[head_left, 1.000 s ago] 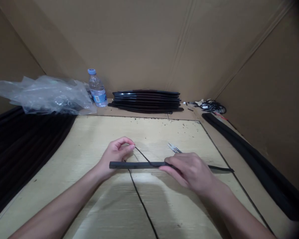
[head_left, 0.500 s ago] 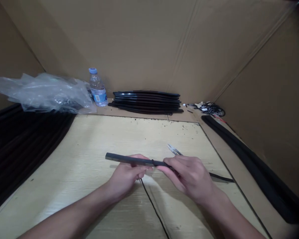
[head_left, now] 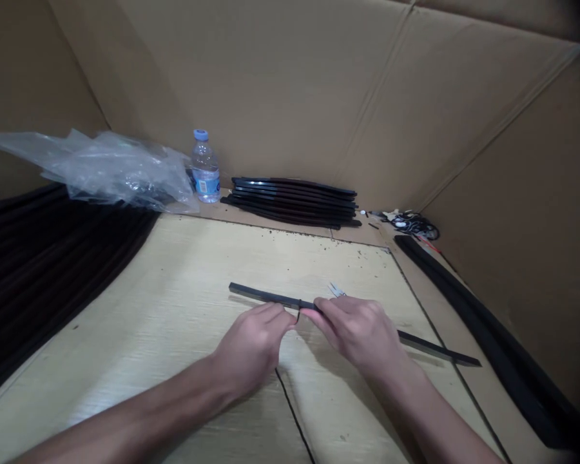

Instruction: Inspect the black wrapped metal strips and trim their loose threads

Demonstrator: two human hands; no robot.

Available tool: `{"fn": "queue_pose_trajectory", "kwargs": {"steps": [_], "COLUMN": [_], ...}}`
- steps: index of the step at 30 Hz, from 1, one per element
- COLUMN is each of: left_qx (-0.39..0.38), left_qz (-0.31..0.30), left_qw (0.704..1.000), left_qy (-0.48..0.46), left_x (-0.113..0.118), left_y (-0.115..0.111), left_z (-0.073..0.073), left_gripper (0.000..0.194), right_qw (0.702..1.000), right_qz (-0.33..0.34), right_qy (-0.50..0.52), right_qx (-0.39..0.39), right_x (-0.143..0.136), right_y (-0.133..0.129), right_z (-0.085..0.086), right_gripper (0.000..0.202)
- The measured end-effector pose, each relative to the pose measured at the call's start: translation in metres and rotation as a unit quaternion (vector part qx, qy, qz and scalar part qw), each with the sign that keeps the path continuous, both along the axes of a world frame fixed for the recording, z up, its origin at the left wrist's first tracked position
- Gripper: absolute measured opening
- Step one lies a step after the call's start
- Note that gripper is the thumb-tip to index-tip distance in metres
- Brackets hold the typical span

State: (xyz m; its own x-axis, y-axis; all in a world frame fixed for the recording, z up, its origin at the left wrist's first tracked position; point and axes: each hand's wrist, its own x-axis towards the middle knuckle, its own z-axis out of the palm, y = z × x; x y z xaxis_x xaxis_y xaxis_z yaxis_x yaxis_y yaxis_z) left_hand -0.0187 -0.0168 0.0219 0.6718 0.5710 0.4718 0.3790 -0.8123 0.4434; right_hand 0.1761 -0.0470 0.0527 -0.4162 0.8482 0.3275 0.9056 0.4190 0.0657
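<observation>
A long, thin black strip (head_left: 256, 293) runs across the front of me, tilted down to the right. My right hand (head_left: 360, 332) is closed on its middle, thumb below and fingers on top. A black cord (head_left: 292, 409) loops round the strip just left of my right fingertips. My left hand (head_left: 254, 345) pinches the cord close under the strip, and the cord's tail hangs from that hand toward the front edge. Partly hidden behind my right hand lie small metal thread snips (head_left: 337, 290), tips pointing away.
Stacked black strips (head_left: 290, 203) lie at the back beside a water bottle (head_left: 206, 174) and crumpled clear plastic (head_left: 125, 167). Many long black strips (head_left: 53, 277) cover the left side. More black strips (head_left: 478, 322) lie along the right edge, near tangled cords (head_left: 415, 225). Cardboard walls surround the table.
My left hand has gone from supporting the strip underneath to pinching the cord below it, back of the hand up. The strip sits lower toward the table. The camera view has shifted slightly.
</observation>
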Motion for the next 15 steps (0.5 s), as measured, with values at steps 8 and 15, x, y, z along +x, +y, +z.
{"fn": "queue_pose_trajectory", "kwargs": {"steps": [8,15], "left_qx": [0.298,0.331], "left_qz": [-0.038,-0.048], "left_qw": [0.943,0.935], "left_qy": [0.143,0.12], "left_x": [-0.014,-0.019], "left_y": [0.016,0.023], "left_z": [0.013,0.015], "left_gripper": [0.018,0.013], "right_qw": [0.998,0.997], "right_qz": [0.01,0.022], "right_qy": [-0.044,-0.055], "right_qx": [-0.047,-0.054], "right_x": [-0.006,-0.008], "right_y": [0.007,0.007], "right_z": [-0.006,-0.009], "right_gripper": [0.04,0.04]}}
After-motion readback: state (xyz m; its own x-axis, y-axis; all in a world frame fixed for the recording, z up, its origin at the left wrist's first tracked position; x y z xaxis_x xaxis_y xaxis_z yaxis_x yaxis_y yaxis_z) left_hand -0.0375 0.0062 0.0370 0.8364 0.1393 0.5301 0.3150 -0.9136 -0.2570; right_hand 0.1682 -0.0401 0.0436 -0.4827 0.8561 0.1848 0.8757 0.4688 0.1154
